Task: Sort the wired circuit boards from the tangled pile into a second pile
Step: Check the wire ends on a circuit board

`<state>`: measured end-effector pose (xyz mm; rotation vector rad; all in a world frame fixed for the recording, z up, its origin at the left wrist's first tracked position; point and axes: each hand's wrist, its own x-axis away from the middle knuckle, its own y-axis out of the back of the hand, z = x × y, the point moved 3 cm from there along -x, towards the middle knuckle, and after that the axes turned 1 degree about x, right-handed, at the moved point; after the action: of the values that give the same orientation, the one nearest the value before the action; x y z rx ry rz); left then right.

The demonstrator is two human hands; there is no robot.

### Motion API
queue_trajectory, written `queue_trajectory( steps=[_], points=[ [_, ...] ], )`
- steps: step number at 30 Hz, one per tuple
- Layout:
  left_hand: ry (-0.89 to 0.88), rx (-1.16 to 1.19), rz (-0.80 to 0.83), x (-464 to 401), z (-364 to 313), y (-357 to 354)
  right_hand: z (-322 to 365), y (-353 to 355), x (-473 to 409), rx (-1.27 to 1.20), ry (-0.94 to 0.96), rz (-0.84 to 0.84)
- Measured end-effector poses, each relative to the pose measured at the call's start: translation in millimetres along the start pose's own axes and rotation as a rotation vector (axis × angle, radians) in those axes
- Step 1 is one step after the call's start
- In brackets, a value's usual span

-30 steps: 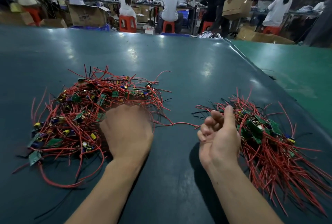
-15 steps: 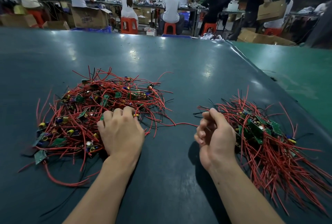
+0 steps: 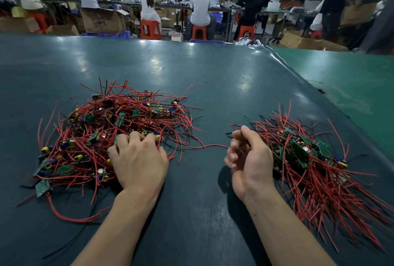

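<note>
At nine o'clock the tangled pile (image 3: 110, 135) is the larger heap on the table (image 3: 213, 86), and my left hand (image 3: 138, 159) lies on its near edge, fingers curled into the wires. My right hand (image 3: 248, 159), at three, pinches a red wire (image 3: 211, 146) trailing from that heap, just beside the second pile (image 3: 309, 159). I'd judge the sorting under halfway, many boards left.

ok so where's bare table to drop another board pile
Bare table lies beyond both piles, and near the front edge between the forearms. The gap between the tangled pile and the sorted pile is crowded: left hand, right hand and a stretched red wire.
</note>
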<state>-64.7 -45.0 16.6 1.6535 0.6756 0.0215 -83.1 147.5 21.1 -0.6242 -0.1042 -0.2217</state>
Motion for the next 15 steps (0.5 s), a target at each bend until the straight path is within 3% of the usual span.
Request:
queue_trajectory(
  steps=[9,12,15],
  points=[
    [-0.049,0.013,0.045,5.1,-1.9,1.2,0.6,-2.2,1.2,0.007,-0.012,0.015],
    [-0.047,0.206,-0.025,5.0,-3.3,8.3,1.0,-2.0,1.3,0.014,-0.007,0.018],
    [-0.127,0.461,-0.213,7.3,-7.7,19.1,1.1,-1.6,1.2,0.022,-0.007,0.013]
  ],
)
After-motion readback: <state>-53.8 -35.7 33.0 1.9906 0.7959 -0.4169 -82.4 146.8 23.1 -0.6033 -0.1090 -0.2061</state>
